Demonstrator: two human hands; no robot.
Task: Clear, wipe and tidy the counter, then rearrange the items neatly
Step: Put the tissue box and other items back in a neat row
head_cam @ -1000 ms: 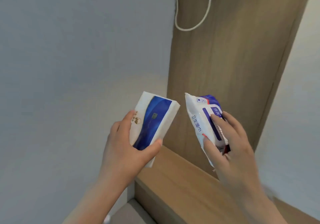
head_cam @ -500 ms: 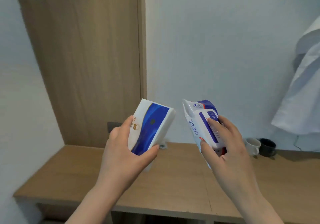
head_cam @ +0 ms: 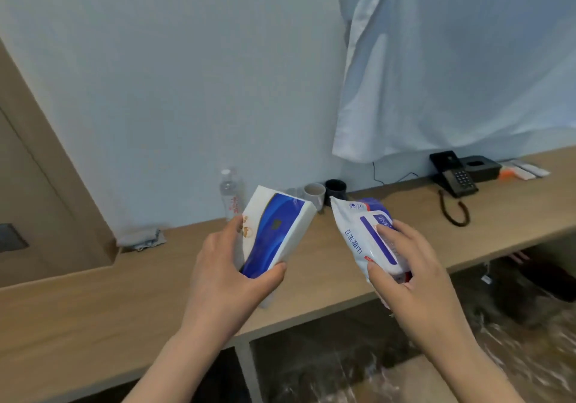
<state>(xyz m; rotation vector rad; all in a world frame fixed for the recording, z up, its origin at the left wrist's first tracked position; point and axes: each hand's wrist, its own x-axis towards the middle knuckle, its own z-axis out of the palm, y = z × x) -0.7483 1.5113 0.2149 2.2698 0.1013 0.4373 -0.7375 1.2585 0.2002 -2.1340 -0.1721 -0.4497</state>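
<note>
Wooden counter runs along a pale wall, with a bottle, a white cup and a black phone at the back. Above it the left hand grips the tissue pack, and the right hand grips the wipes pack.

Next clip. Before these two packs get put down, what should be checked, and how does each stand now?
1. Left hand grips tissue pack: ok.
2. Right hand grips wet wipes pack: ok.
3. Bare counter near both packs: ok.
4. Counter cleared: not ok; water bottle, white cup, black cup, telephone stand there.
5. Cloth for wiping: ok, lies crumpled by the wall.
6. Wipes flap closed: cannot tell.
</note>
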